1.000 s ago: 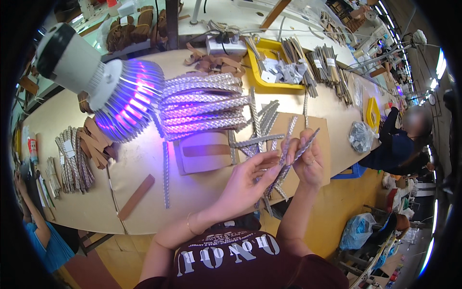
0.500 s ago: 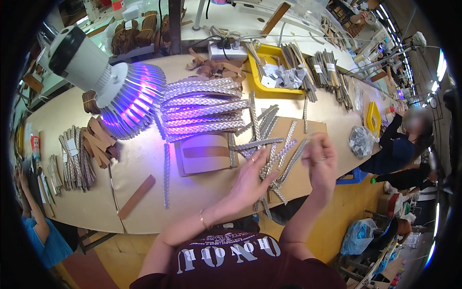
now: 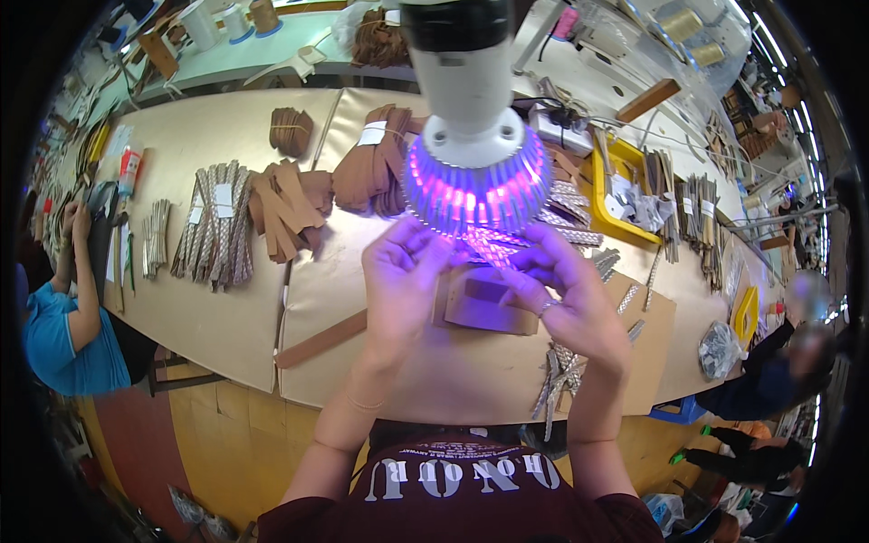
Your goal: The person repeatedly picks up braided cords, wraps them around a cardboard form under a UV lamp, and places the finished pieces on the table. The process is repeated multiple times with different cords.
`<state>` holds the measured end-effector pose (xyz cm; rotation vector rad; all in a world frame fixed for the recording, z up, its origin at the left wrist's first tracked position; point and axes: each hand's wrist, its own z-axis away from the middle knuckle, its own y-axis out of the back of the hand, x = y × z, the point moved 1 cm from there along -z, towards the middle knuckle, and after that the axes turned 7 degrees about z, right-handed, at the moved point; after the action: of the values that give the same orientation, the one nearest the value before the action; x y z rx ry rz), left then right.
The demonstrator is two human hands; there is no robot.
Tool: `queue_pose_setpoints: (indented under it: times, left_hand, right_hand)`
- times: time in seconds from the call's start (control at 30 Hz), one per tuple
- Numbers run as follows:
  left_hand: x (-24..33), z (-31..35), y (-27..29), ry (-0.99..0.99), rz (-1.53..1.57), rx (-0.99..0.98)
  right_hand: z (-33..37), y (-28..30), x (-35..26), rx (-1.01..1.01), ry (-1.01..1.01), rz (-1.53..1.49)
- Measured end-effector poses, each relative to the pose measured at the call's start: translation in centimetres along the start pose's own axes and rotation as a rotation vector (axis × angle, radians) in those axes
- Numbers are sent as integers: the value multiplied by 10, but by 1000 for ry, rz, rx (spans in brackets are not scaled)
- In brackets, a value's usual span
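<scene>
Beneath the glowing purple lamp (image 3: 475,181), a silver braided strap (image 3: 487,246) lies between my two hands. My left hand (image 3: 405,285) is closed, thumb and fingers pinched at the strap's left end. Fingers bent, my right hand (image 3: 575,303) pinches the strap's other side; a ring shows on it. The lamp's rim and glare partly hide the fingertips. Just below the strap stands a curved block (image 3: 491,306) with a brown top. More silver braided straps (image 3: 568,213) are stacked behind my right hand, and loose ones (image 3: 559,376) lie beside its wrist.
A brown leather strip (image 3: 321,339) lies left of my left forearm. Farther left are bundles of brown strips (image 3: 290,208) and braided straps (image 3: 214,226). A yellow tray (image 3: 625,217) stands back right, near a cardboard sheet (image 3: 647,362). Other people (image 3: 77,335) work at both sides.
My view has turned left. Both hands have moved from the loose straps on the cardboard to under the lamp, now with a braided strap between them.
</scene>
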<state>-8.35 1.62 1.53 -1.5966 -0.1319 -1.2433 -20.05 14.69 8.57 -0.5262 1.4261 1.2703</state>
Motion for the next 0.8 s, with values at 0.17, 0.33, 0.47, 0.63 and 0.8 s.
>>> queue_pose_setpoints:
  times: [0.17,0.33,0.47,0.63,0.8]
  left_hand:
    - [12,-21,32,-96,120,165]
    - [10,-18,53,-129,190,189]
    - [5,2,61,-149,134,137]
    - [-4,63,46,-107,-185,-201]
    - [-37,93,22,-496,-562,-622]
  right_hand:
    - [4,13,10,85,-45,-184]
    - [-2,3,19,180,31,-156]
    - [-7,-11,20,345,146,-273]
    - [-6,-20,28,413,99,-626]
    - [2,-5,15,110,95,-808]
